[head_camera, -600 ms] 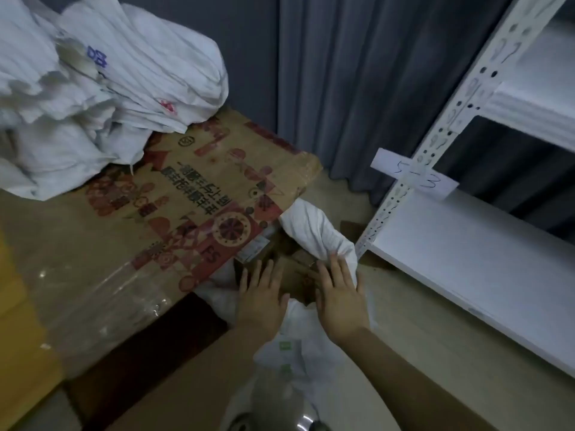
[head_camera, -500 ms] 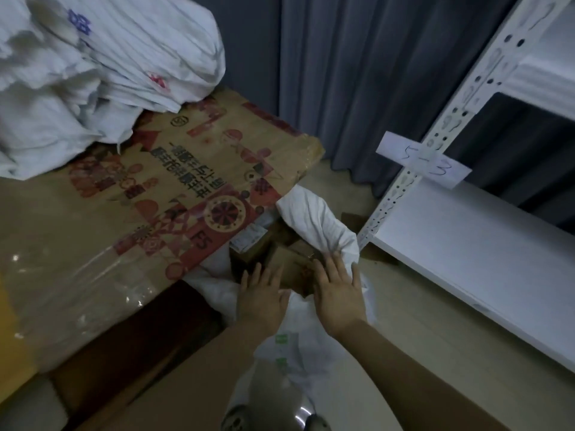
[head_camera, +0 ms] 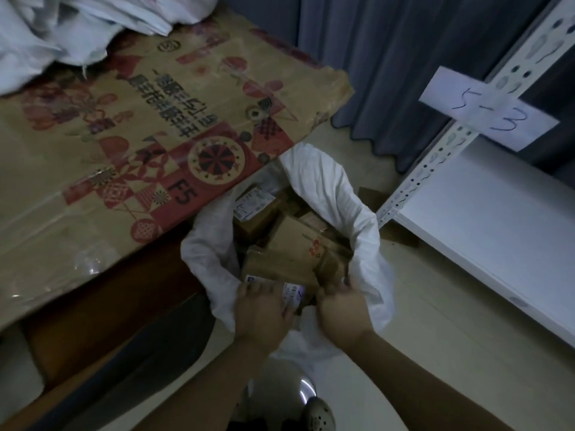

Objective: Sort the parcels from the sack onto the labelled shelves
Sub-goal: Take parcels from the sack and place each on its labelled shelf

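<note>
Cardboard parcel (head_camera: 280, 264) x1, held by L hand (head_camera: 264, 309), R hand (head_camera: 342, 303).

Pale floor (head_camera: 435, 321) bears the open white sack (head_camera: 323, 178) beside the shelf (head_camera: 497, 231)

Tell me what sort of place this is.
Likely a parcel sorting room: an open white sack full of cardboard parcels, a metal shelf with a handwritten paper label, and more sacks piled behind.

printed cardboard sheet (head_camera: 149, 144), grey curtain (head_camera: 389, 57), white bags (head_camera: 62, 23)
</note>
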